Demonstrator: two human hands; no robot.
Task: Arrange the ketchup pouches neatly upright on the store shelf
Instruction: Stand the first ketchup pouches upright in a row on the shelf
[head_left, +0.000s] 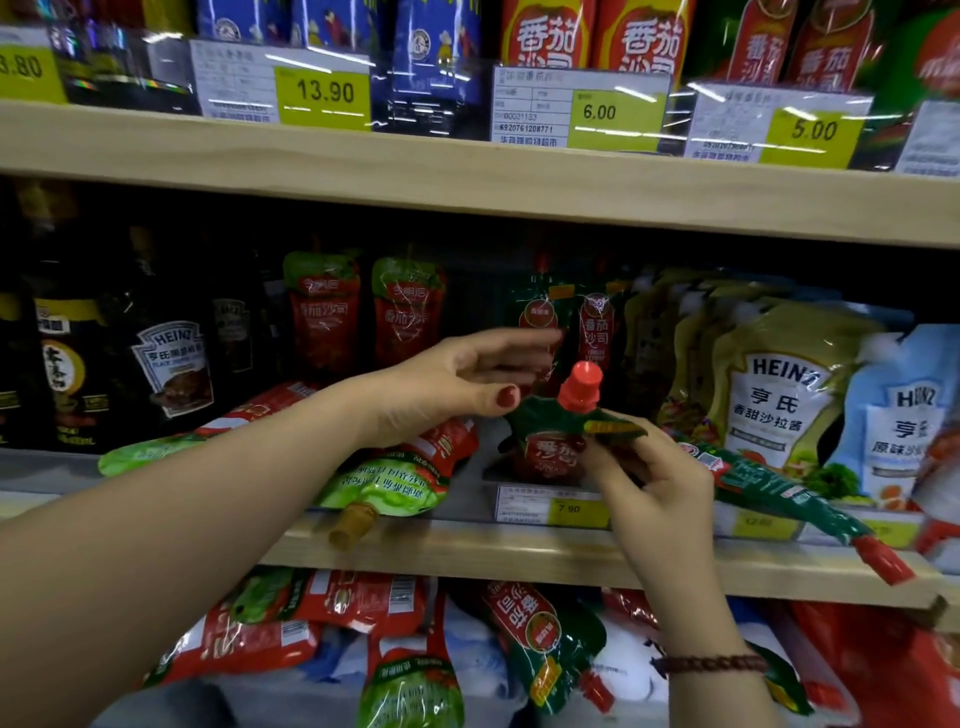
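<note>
Right hand (649, 483) pinches ketchup pouch (550, 441) upright.

Upper shelf price tags read 13.90 (323, 92), 6.00 (599, 112), 5.00 (813, 130). Barcode number 6920761208771 stood on 6.00 tag. HEINZ showed on dark bottle (174, 364) at left, on yellow-green pouch (779, 384) at right. Middle shelf tag (569, 508) read 7.90.

Lower half of the pouch (550, 447) we hold hidden behind our right hand (654, 483), price tag (553, 506) print beneath too blurred for us to read, dark bottles (67, 364) at left lost in shadow, top-row packets (597, 36) cut by the frame's upper edge
</note>
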